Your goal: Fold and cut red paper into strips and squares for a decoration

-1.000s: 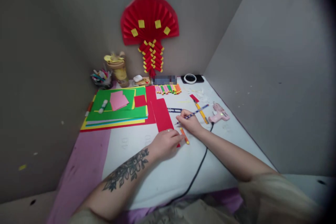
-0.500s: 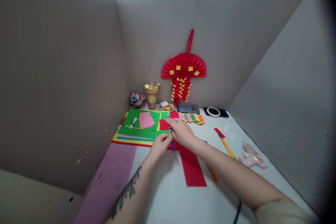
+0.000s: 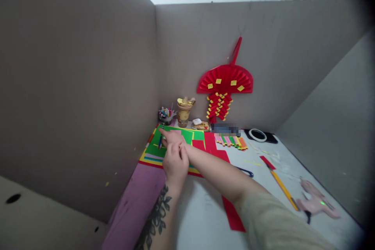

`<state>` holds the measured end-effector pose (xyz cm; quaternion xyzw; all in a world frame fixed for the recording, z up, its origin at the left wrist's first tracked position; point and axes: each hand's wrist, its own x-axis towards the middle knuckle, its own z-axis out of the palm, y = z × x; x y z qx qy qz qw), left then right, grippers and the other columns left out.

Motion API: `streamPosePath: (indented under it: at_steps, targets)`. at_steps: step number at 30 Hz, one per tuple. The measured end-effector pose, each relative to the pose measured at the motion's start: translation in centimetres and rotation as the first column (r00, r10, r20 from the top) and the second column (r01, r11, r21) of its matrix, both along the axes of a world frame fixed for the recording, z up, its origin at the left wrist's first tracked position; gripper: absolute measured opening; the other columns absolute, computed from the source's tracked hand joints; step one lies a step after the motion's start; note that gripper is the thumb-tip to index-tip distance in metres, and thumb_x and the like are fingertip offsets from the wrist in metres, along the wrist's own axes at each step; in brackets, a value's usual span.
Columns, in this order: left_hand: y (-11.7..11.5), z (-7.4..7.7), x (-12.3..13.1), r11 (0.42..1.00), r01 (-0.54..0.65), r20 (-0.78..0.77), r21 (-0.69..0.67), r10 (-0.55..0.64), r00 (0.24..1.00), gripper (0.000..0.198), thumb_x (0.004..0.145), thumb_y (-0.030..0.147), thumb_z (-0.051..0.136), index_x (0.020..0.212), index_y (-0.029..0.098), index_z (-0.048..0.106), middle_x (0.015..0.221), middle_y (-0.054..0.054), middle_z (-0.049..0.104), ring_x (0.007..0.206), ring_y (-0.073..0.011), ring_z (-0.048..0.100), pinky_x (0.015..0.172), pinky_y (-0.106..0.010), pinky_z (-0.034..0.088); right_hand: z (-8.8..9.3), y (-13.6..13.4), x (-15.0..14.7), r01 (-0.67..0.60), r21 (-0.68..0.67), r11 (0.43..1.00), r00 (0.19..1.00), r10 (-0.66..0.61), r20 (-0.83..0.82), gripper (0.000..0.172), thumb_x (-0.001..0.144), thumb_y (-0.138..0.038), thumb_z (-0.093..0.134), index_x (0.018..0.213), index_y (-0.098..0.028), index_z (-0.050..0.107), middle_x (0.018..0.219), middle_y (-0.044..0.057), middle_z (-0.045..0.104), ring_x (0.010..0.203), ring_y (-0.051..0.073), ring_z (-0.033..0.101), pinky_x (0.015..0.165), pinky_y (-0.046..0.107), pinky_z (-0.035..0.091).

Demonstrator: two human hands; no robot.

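Stretched to the left over the green sheets (image 3: 152, 149), my right hand (image 3: 174, 137) has its fingers closed on a dark blue pen (image 3: 160, 141). My left hand (image 3: 175, 161) is just in front of it, near the right wrist, with curled fingers; anything inside them is hidden. A small red sheet (image 3: 199, 145) and a pink paper piece (image 3: 177, 132) lie on the green sheets. Partly under my right forearm is a long red strip (image 3: 233, 215).
Small coloured rolls (image 3: 231, 141) lie at the back. Blue-handled scissors (image 3: 246, 172), a yellow cutter (image 3: 284, 189) and a pink glue gun (image 3: 318, 203) are on the right. A red paper fan (image 3: 225, 80) hangs on the back panel, near a cup (image 3: 183, 117).
My right hand has moved left with the blue pen, away from the red paper. My left hand now sits by the right wrist. The view has turned left.
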<state>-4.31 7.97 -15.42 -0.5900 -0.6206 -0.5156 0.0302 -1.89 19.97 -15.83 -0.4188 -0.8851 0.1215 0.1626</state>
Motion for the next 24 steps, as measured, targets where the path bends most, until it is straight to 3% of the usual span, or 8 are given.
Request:
streamPosePath:
  at_steps: [5, 9, 11, 13, 19, 24]
  targets:
    - [0.3, -0.1, -0.3, 0.999, -0.006, -0.029, -0.037, 0.005, 1.000, 0.021, 0.089, 0.023, 0.044, 0.097, 0.016, 0.062, 0.090, -0.009, 0.064, 0.087, -0.0212, 0.060, 0.074, -0.030, 0.046, 0.2, 3.0, -1.9, 0.099, 0.139, 0.985, 0.991, -0.110, 0.072, 0.037, 0.085, -0.013, 0.044, 0.119, -0.017, 0.057, 0.110, 0.014, 0.064, 0.108, 0.026, 0.053, 0.086, 0.038, 0.044]
    - [0.5, 0.1, -1.0, 0.992, 0.029, 0.019, -0.121, -0.026, 0.999, 0.021, 0.090, 0.021, 0.043, 0.098, 0.017, 0.062, 0.093, -0.009, 0.064, 0.090, -0.0208, 0.060, 0.078, -0.030, 0.046, 0.7, 5.5, -2.8, 0.087, 0.253, 0.964, 0.988, -0.115, 0.099, 0.046, 0.088, -0.020, 0.043, 0.133, -0.013, 0.045, 0.142, 0.014, 0.041, 0.133, 0.030, 0.028, 0.102, 0.046, 0.031]
    - [0.6, 0.0, -1.3, 0.989, 0.027, 0.052, -0.144, -0.020, 0.998, 0.021, 0.089, 0.020, 0.043, 0.098, 0.017, 0.062, 0.093, -0.008, 0.065, 0.090, -0.0203, 0.061, 0.078, -0.030, 0.046, 0.9, 6.7, -3.7, 0.037, 0.309, 0.950, 0.980, -0.095, 0.176, 0.055, 0.087, -0.026, 0.047, 0.140, -0.014, 0.036, 0.150, 0.011, 0.029, 0.139, 0.030, 0.014, 0.108, 0.048, 0.022]
    - [0.8, -0.3, -1.6, 0.987, 0.009, 0.071, -0.161, 0.003, 0.997, 0.021, 0.090, 0.021, 0.043, 0.098, 0.017, 0.062, 0.093, -0.009, 0.065, 0.089, -0.0202, 0.061, 0.075, -0.029, 0.047, 1.3, 7.9, -4.7, -0.007, 0.346, 0.938, 0.959, -0.091, 0.268, 0.061, 0.086, -0.031, 0.050, 0.142, -0.014, 0.032, 0.153, 0.010, 0.024, 0.140, 0.031, 0.008, 0.109, 0.051, 0.017]
    - [1.0, -1.1, -2.1, 0.988, -0.026, 0.073, -0.153, 0.037, 0.997, 0.022, 0.090, 0.021, 0.043, 0.098, 0.018, 0.062, 0.095, -0.009, 0.068, 0.088, -0.0195, 0.063, 0.074, -0.028, 0.047, 2.9, 11.4, -4.7, -0.065, 0.317, 0.946, 0.912, -0.073, 0.404, 0.041, 0.088, -0.017, 0.041, 0.126, -0.017, 0.055, 0.141, 0.014, 0.045, 0.129, 0.035, 0.036, 0.102, 0.061, 0.020]
    - [0.9, -1.2, -1.9, 0.987, 0.007, 0.100, -0.162, 0.009, 0.995, 0.021, 0.089, 0.020, 0.044, 0.099, 0.019, 0.062, 0.096, -0.007, 0.069, 0.088, -0.0178, 0.064, 0.075, -0.026, 0.047, 4.5, 12.7, -1.8, -0.122, 0.269, 0.955, 0.872, -0.026, 0.489, 0.025, 0.083, -0.014, 0.049, 0.095, -0.010, 0.070, 0.107, 0.020, 0.066, 0.109, 0.029, 0.055, 0.097, 0.043, 0.034]
